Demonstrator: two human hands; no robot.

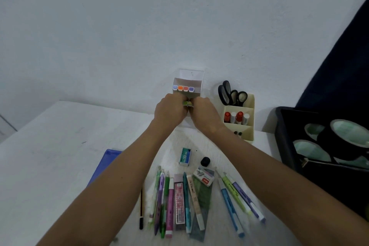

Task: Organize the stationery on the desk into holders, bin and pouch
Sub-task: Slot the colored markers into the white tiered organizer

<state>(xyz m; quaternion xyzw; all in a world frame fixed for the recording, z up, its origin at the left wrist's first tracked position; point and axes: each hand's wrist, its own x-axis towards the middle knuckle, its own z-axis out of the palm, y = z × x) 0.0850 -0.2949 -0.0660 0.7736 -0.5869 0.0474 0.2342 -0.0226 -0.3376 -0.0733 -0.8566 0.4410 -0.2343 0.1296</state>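
A white tiered holder [197, 78] stands against the wall with several markers [183, 88] upright in its back row. Both hands are at its front tier. My left hand [170, 109] and my right hand [203, 113] have their fingers curled round green and yellow markers [187, 103] whose caps show between them. On the desk near me lie several pens, pencils and highlighters [169, 203], a lead case [179, 201], a staple box [185, 156], a second staple box [203, 176], a green ruler [203, 201] and a small black item [205, 161].
A cream organizer [250, 110] to the right holds scissors [231, 94], red and white capped sticks [236, 117] and small black items. A black bin [283, 136] with tape rolls [349, 134] is at far right. A blue pouch [103, 166] lies left of my left arm.
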